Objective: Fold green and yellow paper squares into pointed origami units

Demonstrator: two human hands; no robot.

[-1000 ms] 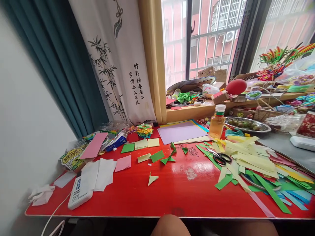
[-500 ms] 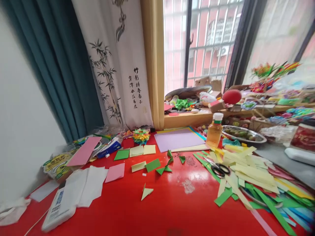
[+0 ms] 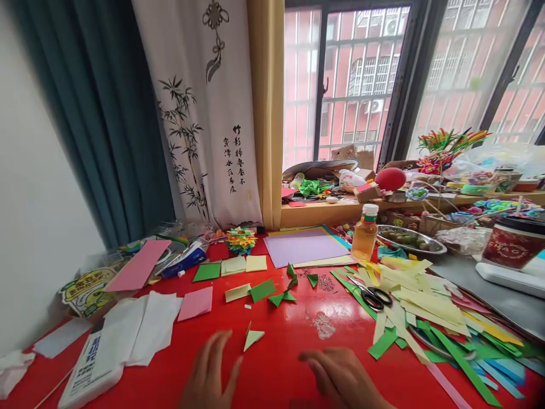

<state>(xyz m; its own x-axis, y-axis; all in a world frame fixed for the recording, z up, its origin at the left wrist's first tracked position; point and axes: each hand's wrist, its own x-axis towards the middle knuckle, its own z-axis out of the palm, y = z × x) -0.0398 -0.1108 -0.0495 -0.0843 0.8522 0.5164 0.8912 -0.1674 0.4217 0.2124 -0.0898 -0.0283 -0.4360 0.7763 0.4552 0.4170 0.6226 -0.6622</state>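
Low in the head view, my left hand (image 3: 212, 369) is over the red table (image 3: 272, 372), its fingers apart and nothing in them. Just beyond its thumb stands a small folded pale-yellow paper (image 3: 254, 339). My right hand (image 3: 338, 375) is to the right, fingers extended leftward and slightly blurred, holding nothing. Farther back are folded green pieces (image 3: 282, 299), a green paper (image 3: 263, 290) beside a pale-yellow one (image 3: 237, 292), and a small white piece (image 3: 247, 306).
Black-handled scissors (image 3: 376, 298) lie by heaped paper strips (image 3: 430, 304) at the right. A bottle (image 3: 365, 234) stands behind, near lilac sheets (image 3: 306, 247). White sheets (image 3: 155, 326) and a white pack (image 3: 91, 369) lie left.
Both my hands have come into view from the bottom edge. The camera view has shifted slightly; the papers on the table keep their arrangement.
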